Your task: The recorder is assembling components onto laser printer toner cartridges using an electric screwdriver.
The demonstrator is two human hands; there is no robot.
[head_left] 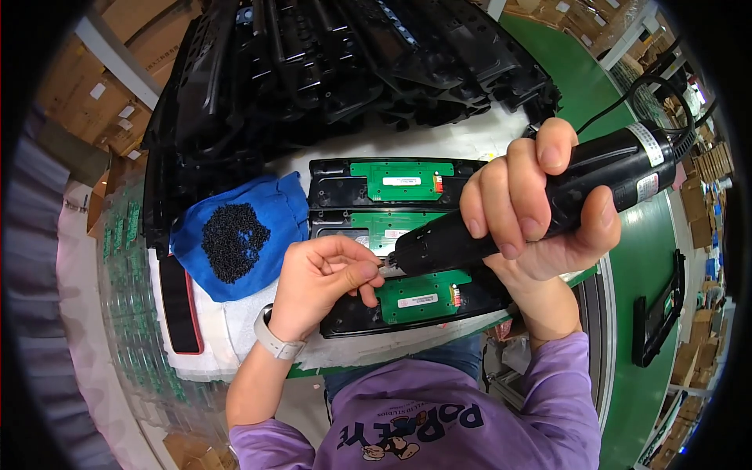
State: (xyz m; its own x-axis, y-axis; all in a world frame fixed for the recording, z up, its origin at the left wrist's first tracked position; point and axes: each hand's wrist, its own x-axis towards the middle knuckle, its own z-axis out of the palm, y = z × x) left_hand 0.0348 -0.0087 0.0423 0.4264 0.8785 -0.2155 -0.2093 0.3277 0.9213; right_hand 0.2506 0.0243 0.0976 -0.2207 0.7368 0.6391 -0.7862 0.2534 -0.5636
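Note:
My right hand (533,204) is wrapped round a black electric screwdriver (599,176), which lies tilted with its tip pointing left. At that tip, my left hand (333,274) has thumb and forefinger pinched together. What sits between them is too small to make out. Under both hands lie black plastic panels with green circuit boards: a far board (384,171), a middle board (376,222) partly hidden by the screwdriver, and a near board (403,312). Left of my left hand, a heap of small black screws (233,241) rests on a blue cloth (286,205).
Black plastic housings (329,63) are piled across the back of the table. A red-edged phone (180,305) lies at the left, beside clear trays (133,313) holding green boards. The screwdriver's cable (654,78) loops at upper right. Another black panel (662,309) lies on the green surface at right.

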